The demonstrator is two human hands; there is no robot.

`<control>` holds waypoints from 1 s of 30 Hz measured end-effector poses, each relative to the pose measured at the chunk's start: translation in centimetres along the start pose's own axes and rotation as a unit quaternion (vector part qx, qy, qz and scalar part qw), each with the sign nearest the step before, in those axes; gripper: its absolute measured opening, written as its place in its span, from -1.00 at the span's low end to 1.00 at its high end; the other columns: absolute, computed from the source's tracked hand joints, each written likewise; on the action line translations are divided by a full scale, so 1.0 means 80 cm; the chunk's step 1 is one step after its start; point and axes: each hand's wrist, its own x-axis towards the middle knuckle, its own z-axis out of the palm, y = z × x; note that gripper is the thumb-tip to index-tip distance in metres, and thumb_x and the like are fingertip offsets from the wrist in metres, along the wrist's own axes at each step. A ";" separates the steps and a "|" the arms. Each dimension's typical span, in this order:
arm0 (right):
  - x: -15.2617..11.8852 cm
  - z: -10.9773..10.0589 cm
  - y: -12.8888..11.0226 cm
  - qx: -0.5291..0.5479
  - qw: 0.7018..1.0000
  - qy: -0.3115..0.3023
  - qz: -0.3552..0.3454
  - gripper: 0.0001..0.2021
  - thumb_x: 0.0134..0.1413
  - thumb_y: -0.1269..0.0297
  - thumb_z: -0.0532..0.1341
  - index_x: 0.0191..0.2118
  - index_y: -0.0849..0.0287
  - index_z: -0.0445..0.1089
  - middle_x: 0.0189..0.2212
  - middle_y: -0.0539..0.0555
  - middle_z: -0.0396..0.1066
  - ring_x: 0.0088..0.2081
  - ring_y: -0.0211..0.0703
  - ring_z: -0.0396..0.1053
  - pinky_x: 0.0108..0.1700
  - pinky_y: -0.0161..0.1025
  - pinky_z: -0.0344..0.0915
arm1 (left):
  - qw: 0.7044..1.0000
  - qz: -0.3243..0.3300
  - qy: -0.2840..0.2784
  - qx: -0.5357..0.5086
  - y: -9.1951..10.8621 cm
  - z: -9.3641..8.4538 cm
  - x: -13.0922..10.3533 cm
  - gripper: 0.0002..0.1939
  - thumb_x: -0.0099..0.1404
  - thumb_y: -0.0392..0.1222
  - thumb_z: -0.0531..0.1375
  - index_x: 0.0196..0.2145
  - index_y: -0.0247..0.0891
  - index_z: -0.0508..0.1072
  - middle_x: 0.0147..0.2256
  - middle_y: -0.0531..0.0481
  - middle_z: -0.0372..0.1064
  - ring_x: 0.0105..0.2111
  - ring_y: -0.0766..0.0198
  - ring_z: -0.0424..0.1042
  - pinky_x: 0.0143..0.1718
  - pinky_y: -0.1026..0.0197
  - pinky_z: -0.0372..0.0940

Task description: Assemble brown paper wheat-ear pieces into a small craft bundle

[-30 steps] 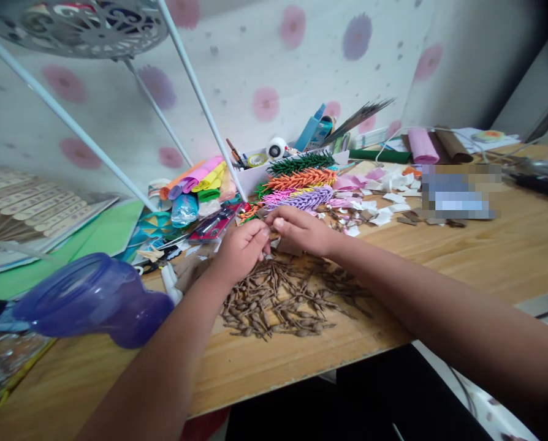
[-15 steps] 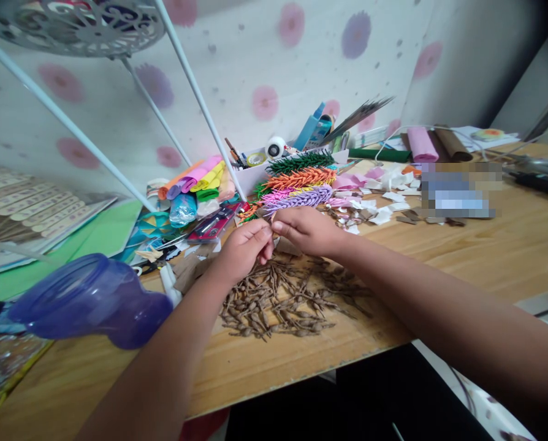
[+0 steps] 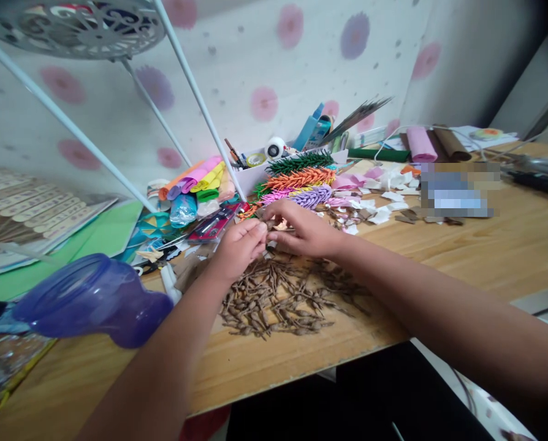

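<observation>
Brown twisted pieces lie in a wide pile on the wooden table. Above the pile's far edge, my left hand is closed in a pinch, and what it holds is too small to name. Close beside it on the right is my right hand, its thumb and fingers apart with a gap between them. Behind the hands are bundles of twisted strips in purple, orange and green.
A purple translucent container lies at the left, near a green sheet. White stand legs rise behind. Rolled coloured paper and a red package lie behind my left hand. Paper scraps spread to the right.
My right hand has opened, its fingers lifting off the thumb and parting from my left fingertips. My left hand has shifted slightly left and stays pinched.
</observation>
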 end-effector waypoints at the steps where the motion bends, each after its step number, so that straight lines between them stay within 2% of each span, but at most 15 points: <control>1: 0.000 0.000 0.001 -0.015 1.000 -0.006 -0.007 -0.84 0.00 0.30 0.03 -0.27 0.24 0.17 -0.32 0.12 0.25 -0.28 -0.24 0.18 -0.23 -0.27 0.14 | 1.000 -0.008 -0.007 -0.012 0.000 0.000 0.000 -0.71 0.17 -0.12 -0.03 -0.64 -0.27 0.13 -0.78 0.19 -0.06 -0.78 0.50 -0.09 -0.75 0.40 -0.17; 3: 0.001 0.000 0.002 -0.039 0.999 -0.015 -0.003 -0.89 0.02 0.33 0.00 -0.33 0.23 0.19 -0.39 0.09 0.27 -0.32 -0.24 0.19 -0.26 -0.28 0.13 | 0.999 -0.016 -0.020 -0.025 -0.001 -0.001 0.000 -0.71 0.17 -0.11 -0.03 -0.64 -0.27 0.14 -0.79 0.19 -0.04 -0.79 0.50 -0.08 -0.77 0.41 -0.18; 7: 0.002 0.001 -0.001 -0.041 0.998 -0.042 0.021 -0.80 0.08 0.26 -0.07 -0.44 0.22 0.20 -0.50 0.03 0.24 -0.41 -0.28 0.17 -0.34 -0.31 0.09 | 0.999 -0.012 -0.033 -0.021 -0.002 -0.002 -0.001 -0.72 0.18 -0.09 -0.04 -0.61 -0.26 0.15 -0.77 0.18 0.00 -0.78 0.50 -0.05 -0.77 0.41 -0.15; 11: 0.002 0.000 -0.008 0.009 0.993 -0.049 0.103 -0.68 0.08 0.19 -0.09 -0.61 0.21 0.10 -0.66 -0.06 0.09 -0.58 -0.37 0.05 -0.50 -0.37 -0.01 | 0.999 0.011 -0.034 0.018 -0.002 -0.001 -0.001 -0.72 0.18 -0.11 -0.03 -0.62 -0.28 0.16 -0.75 0.16 0.02 -0.75 0.51 0.01 -0.74 0.41 -0.08; 13: 0.003 0.000 -0.008 0.037 0.989 -0.051 0.133 -0.66 0.07 0.16 -0.10 -0.64 0.21 0.07 -0.69 -0.08 0.05 -0.60 -0.39 0.02 -0.53 -0.38 -0.04 | 1.000 0.008 -0.024 0.009 -0.001 0.000 -0.001 -0.72 0.16 -0.11 -0.02 -0.63 -0.28 0.15 -0.75 0.17 -0.02 -0.75 0.52 -0.02 -0.74 0.42 -0.11; 15: 0.002 0.001 -0.006 0.064 0.990 -0.054 0.115 -0.68 0.07 0.15 -0.10 -0.59 0.22 0.11 -0.65 -0.06 0.10 -0.57 -0.37 0.07 -0.50 -0.38 0.01 | 1.000 -0.001 -0.008 -0.022 0.001 0.001 -0.001 -0.72 0.14 -0.11 0.01 -0.64 -0.29 0.13 -0.75 0.19 -0.06 -0.77 0.54 -0.07 -0.76 0.43 -0.17; 17: 0.001 0.002 -0.002 0.075 0.994 -0.045 0.069 -0.75 0.02 0.14 -0.02 -0.45 0.23 0.17 -0.53 -0.01 0.20 -0.48 -0.33 0.15 -0.44 -0.37 0.09 | 0.999 -0.008 0.001 -0.054 0.003 0.002 0.000 -0.72 0.12 -0.10 0.02 -0.64 -0.29 0.12 -0.74 0.20 -0.07 -0.78 0.55 -0.08 -0.77 0.44 -0.20; 20: 0.000 0.002 0.001 0.046 0.999 -0.013 0.019 -0.74 -0.06 0.19 0.09 -0.27 0.25 0.14 -0.35 0.10 0.24 -0.36 -0.28 0.19 -0.38 -0.34 0.15 | 0.997 -0.018 -0.003 -0.071 0.006 0.003 0.000 -0.72 0.13 -0.11 0.01 -0.65 -0.29 0.12 -0.76 0.20 -0.08 -0.79 0.56 -0.08 -0.78 0.45 -0.21; 25: 0.001 0.000 -0.003 -0.028 1.000 -0.002 0.005 -0.90 0.01 0.32 0.03 -0.36 0.24 0.19 -0.44 0.06 0.27 -0.41 -0.30 0.20 -0.38 -0.37 0.11 | 0.998 -0.021 -0.018 -0.053 0.002 0.001 0.000 -0.71 0.17 -0.11 -0.03 -0.63 -0.29 0.13 -0.80 0.21 -0.07 -0.81 0.54 -0.10 -0.79 0.44 -0.20; 30: 0.001 -0.002 -0.007 -0.071 0.994 -0.028 0.082 -0.70 0.08 0.20 -0.08 -0.55 0.24 0.19 -0.64 -0.04 0.15 -0.58 -0.38 0.08 -0.51 -0.40 -0.04 | 0.999 0.023 -0.030 0.016 -0.004 0.001 -0.001 -0.71 0.19 -0.08 -0.03 -0.59 -0.28 0.16 -0.74 0.18 0.05 -0.75 0.52 0.04 -0.73 0.43 -0.05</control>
